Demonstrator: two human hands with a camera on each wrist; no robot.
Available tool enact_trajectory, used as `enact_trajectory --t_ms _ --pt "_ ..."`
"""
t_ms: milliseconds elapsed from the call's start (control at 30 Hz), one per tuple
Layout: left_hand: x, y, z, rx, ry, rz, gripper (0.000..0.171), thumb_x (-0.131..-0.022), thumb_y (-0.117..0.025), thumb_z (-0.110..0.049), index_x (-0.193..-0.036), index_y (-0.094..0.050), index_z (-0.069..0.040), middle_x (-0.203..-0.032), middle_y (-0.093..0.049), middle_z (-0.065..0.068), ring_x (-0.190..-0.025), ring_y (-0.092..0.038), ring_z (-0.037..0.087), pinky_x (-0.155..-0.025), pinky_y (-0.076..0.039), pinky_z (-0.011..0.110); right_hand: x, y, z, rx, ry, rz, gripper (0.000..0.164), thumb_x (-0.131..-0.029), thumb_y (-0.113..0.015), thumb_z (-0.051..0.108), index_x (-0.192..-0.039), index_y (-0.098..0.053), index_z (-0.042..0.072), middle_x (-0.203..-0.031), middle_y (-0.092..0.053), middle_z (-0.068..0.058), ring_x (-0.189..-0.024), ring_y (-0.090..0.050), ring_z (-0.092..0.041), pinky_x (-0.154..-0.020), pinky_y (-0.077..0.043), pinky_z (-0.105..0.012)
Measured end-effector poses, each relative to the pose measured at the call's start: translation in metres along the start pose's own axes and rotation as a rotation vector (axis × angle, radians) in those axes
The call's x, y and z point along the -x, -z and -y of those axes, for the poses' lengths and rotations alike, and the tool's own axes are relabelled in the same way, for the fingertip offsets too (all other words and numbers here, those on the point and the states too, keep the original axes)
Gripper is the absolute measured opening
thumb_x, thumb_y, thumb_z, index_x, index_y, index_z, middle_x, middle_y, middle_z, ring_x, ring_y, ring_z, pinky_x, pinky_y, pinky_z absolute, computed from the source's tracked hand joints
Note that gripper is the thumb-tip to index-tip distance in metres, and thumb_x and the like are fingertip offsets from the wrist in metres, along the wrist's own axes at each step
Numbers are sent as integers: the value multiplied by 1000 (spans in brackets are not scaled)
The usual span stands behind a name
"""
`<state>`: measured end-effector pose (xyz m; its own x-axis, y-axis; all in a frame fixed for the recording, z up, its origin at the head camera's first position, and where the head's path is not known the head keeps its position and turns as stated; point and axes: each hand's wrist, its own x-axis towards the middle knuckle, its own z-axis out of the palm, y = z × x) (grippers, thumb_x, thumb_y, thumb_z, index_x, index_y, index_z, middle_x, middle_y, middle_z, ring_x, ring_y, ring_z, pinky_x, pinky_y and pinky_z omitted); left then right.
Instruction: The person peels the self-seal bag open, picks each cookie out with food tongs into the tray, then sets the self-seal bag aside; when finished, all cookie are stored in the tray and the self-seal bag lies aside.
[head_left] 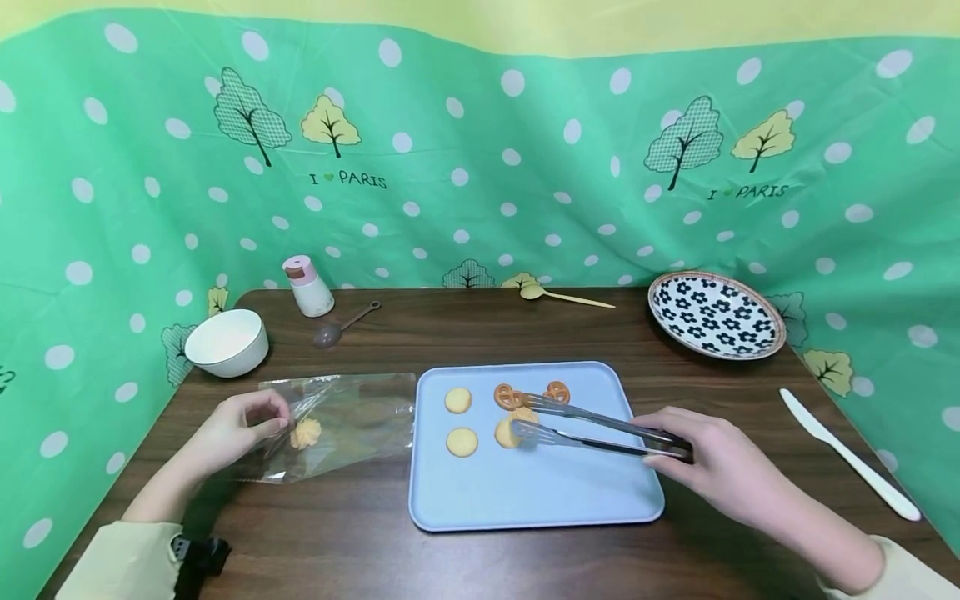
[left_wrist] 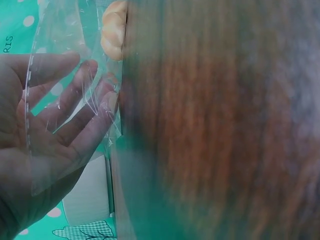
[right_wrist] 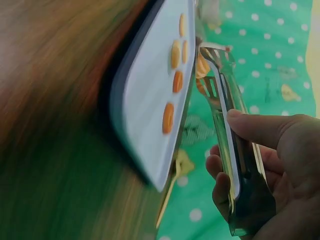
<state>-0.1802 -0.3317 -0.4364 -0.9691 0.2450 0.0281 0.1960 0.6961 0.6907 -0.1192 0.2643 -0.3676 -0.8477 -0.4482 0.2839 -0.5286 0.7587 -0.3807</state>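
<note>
My left hand (head_left: 238,429) is at the mouth of a clear plastic bag (head_left: 363,417) lying on the table. Its fingers are spread apart under the film, whose serrated edge crosses the hand in the left wrist view. A swirled cookie (head_left: 306,433) lies inside the bag near the fingertips. My right hand (head_left: 716,458) grips metal tongs (head_left: 600,421) with dark handles. Between the tong tips is another swirled cookie (right_wrist: 202,66), over the blue tray (head_left: 540,496). On the tray are round cookies (head_left: 462,442) and two pretzels (head_left: 557,392).
A white bowl (head_left: 227,343), a pink-capped shaker (head_left: 309,287) and a brown spoon (head_left: 341,327) stand or lie at the back left. Farther right are a yellow spoon (head_left: 566,297), a flower-patterned plate (head_left: 716,317) and a white knife (head_left: 847,454). A green curtain (head_left: 480,167) hangs behind.
</note>
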Motion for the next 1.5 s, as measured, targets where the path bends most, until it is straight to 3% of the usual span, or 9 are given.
enact_trajectory --t_ms 200,400,700,867,1067,1367,1500 --pt "1 0 -2 -7 16 -2 7 -87 -67 -11 -87 -62 -15 -87 -64 4 -82 -58 11 -68 -45 25 15 8 -13 61 -34 14 44 -70 -81 12 -109 -65 25 -81 -54 21 -66 -44 4 -58 -37 -18" --pt "1 0 -4 -20 15 -6 7 -87 -68 -11 -87 -63 -16 -87 -64 4 -81 -57 11 -68 -45 25 24 3 -21 95 -50 16 43 -70 -81 13 -109 -66 23 -82 -53 21 -66 -44 5 -59 -36 -19" --pt "0 -2 -5 -13 32 7 7 -86 -67 -10 -88 -62 -15 -88 -64 1 -82 -57 13 -69 -46 26 16 7 -20 50 -22 -14 44 -70 -82 13 -110 -66 19 -87 -59 18 -69 -46 3 -59 -39 -16" --pt "0 -1 -5 -12 20 -4 6 -87 -67 -10 -87 -62 -14 -87 -64 3 -82 -57 13 -68 -45 26 -4 -2 -6 -11 9 -25 39 -74 -80 13 -110 -66 21 -93 -63 15 -72 -51 2 -60 -41 -16" --pt "1 0 -6 -6 24 -3 5 -87 -66 -8 -87 -62 -11 -87 -64 5 -83 -57 13 -69 -45 26 -42 -25 23 -71 53 44 34 -77 -78 16 -109 -68 22 -93 -66 10 -71 -51 -1 -59 -43 -21" --pt "0 1 -7 -7 21 -6 6 -87 -66 -8 -88 -62 -13 -88 -63 2 -83 -56 14 -70 -44 27 -103 -77 62 -86 127 127 34 -80 -76 20 -113 -68 15 -100 -68 5 -80 -58 -6 -70 -47 -26" --pt "1 0 -6 -6 39 -1 5 -87 -66 -9 -88 -62 -12 -88 -63 2 -83 -56 15 -70 -45 27 -122 -100 77 -79 130 179 33 -82 -73 22 -114 -67 17 -109 -68 4 -94 -62 -8 -76 -49 -28"
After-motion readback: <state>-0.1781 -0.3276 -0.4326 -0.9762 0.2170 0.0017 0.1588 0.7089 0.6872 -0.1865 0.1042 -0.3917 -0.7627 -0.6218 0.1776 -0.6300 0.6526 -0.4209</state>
